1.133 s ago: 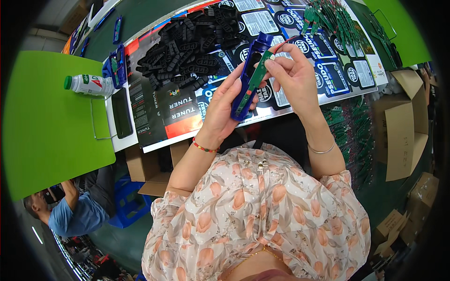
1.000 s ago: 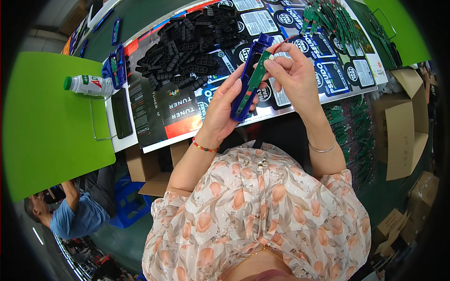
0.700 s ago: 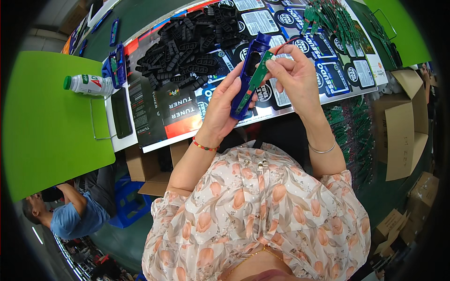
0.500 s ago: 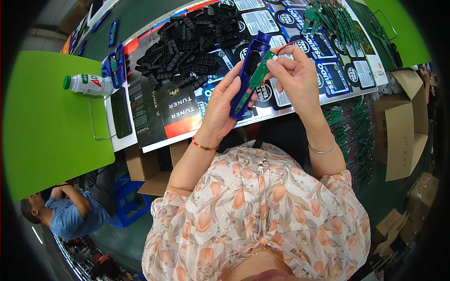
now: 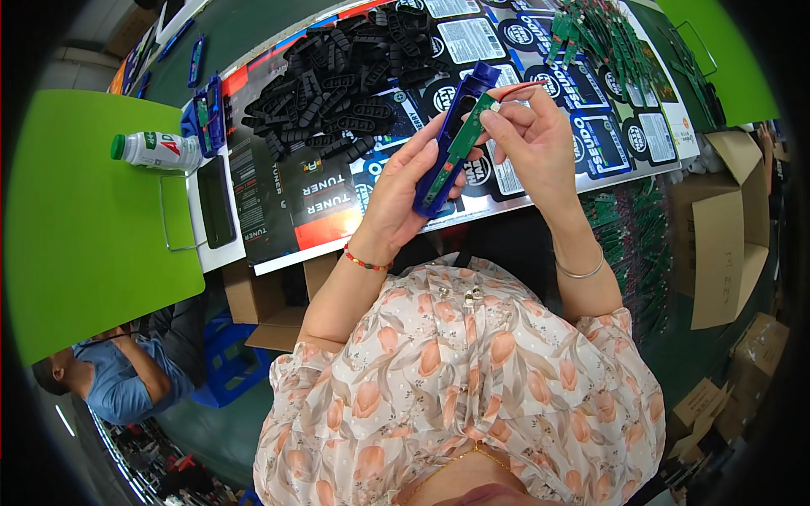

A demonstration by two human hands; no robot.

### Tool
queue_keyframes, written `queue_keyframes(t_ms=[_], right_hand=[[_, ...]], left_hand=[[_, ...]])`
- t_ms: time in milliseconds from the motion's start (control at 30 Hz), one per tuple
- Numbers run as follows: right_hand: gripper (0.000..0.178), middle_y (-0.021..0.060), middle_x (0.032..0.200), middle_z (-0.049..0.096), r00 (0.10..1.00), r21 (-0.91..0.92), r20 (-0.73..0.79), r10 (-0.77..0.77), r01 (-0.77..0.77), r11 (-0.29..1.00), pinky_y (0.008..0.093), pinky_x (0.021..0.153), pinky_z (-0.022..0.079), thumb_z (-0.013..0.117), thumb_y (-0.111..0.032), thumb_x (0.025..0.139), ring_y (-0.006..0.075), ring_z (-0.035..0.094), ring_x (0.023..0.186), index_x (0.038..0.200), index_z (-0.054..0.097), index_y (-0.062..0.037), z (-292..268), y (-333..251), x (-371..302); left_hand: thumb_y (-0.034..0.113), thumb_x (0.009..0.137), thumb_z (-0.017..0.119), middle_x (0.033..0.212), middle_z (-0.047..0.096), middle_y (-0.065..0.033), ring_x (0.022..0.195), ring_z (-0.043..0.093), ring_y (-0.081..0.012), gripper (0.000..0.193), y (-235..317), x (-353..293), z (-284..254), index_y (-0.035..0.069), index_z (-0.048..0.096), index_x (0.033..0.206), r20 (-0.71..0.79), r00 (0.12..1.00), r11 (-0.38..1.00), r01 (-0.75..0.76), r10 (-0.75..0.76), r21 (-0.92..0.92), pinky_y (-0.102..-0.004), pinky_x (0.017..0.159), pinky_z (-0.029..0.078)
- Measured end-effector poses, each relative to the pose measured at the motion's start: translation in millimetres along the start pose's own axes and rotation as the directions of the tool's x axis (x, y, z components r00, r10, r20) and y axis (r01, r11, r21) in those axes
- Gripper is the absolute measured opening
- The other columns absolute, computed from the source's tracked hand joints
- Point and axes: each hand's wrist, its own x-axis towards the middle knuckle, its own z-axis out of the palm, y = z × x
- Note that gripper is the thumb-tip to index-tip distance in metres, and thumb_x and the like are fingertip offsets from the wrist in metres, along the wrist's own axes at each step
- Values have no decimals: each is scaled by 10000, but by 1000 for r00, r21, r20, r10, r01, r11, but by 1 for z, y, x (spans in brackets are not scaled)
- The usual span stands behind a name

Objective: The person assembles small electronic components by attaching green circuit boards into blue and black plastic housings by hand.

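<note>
Barely anything has shifted since before.
Your left hand (image 5: 396, 190) grips the blue casing (image 5: 454, 135); your right hand (image 5: 531, 139) pinches the green circuit board (image 5: 460, 143) against it.

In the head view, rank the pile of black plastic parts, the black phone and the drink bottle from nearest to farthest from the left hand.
1. Pile of black plastic parts: on the bench just up and left of the left hand.
2. Black phone: further left, at the bench edge.
3. Drink bottle: farthest left, lying on the green surface.
</note>
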Motion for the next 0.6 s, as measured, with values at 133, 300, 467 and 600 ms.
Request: queue_keyframes(t_ms=[133, 300, 467, 600], right_hand=[[198, 70, 853, 694, 998, -99, -43, -55, 50, 994, 168, 527, 468, 644, -64, 918, 73, 663, 718, 1076, 545, 4, -1, 2, 0], [227, 75, 877, 698, 998, -107, -49, -40, 35, 994, 177, 559, 494, 654, -41, 903, 81, 675, 757, 1089, 530, -4, 1, -4, 0], [370, 111, 910, 716, 999, -36, 23, 36, -36, 999, 200, 605, 521, 683, 12, 850, 99, 691, 774, 1154, 476, -30, 8, -7, -3], [383, 123, 896, 720, 997, -141, 32, 68, -63, 988, 199, 631, 522, 685, 15, 842, 103, 693, 784, 1155, 468, -23, 9, -9, -4]], left_hand=[[238, 1014, 497, 1167, 610, -189, 832, 616, -156, 551, 3, 0, 2, 88, 309, 1509, 24, 1000, 1000, -11, 11, 0, -269, 701, 529], [237, 1015, 496, 1170, 609, -179, 831, 614, -162, 547, 4, 1, 0, 76, 314, 1505, 14, 999, 999, -31, 31, 21, -283, 701, 530], [218, 1017, 492, 1154, 609, -136, 828, 614, -177, 533, 3, 2, 1, 64, 322, 1499, -15, 999, 999, -42, 43, 12, -301, 701, 539], [223, 1014, 500, 1120, 609, -124, 829, 616, -182, 537, 3, 1, -1, 67, 325, 1497, -6, 1000, 1000, -17, 17, 2, -300, 701, 545]])
